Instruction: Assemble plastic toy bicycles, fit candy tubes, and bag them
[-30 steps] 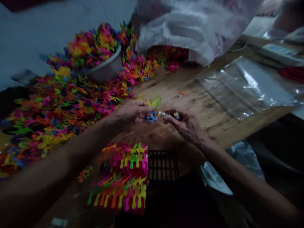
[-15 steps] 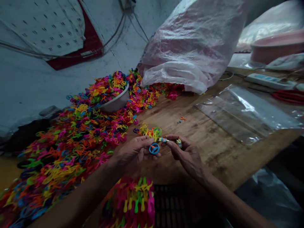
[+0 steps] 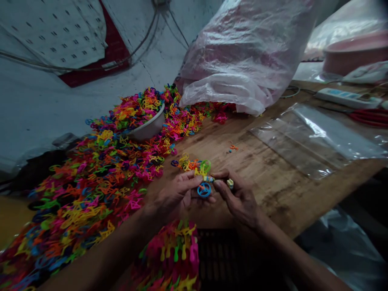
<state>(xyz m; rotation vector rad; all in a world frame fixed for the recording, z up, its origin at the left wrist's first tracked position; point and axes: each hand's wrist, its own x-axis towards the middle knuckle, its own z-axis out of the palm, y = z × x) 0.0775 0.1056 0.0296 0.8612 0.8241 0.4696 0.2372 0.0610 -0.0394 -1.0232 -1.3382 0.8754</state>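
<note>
My left hand [image 3: 182, 190] is closed around a small plastic toy with wheels, its blue wheel [image 3: 204, 190] facing me and its green wheel [image 3: 205, 166] behind. A tiny light-blue and white patterned piece [image 3: 208, 178] pokes out of the toy between the two hands. My right hand [image 3: 238, 198] is closed too, thumb and forefinger pinched at the far end of that patterned piece. Tucked among its fingers is a small pale yellow piece [image 3: 230, 184]. What the right fingertips pinch is too small to make out. Loose orange and yellow toy parts [image 3: 188, 163] lie just beyond the left hand.
Heaped colourful plastic parts [image 3: 91, 190] cover the left side, around a full white basin [image 3: 151, 126]. Below the hands are rows of bright parts [image 3: 178, 250] and a black crate [image 3: 218, 250]. A clear plastic bag [image 3: 315, 141] and power strip [image 3: 345, 98] lie right.
My hands have come slightly closer together. The short shiny bit that showed between the patterned piece and the right fingertips is now mostly out of sight. The view has shifted a little.
</note>
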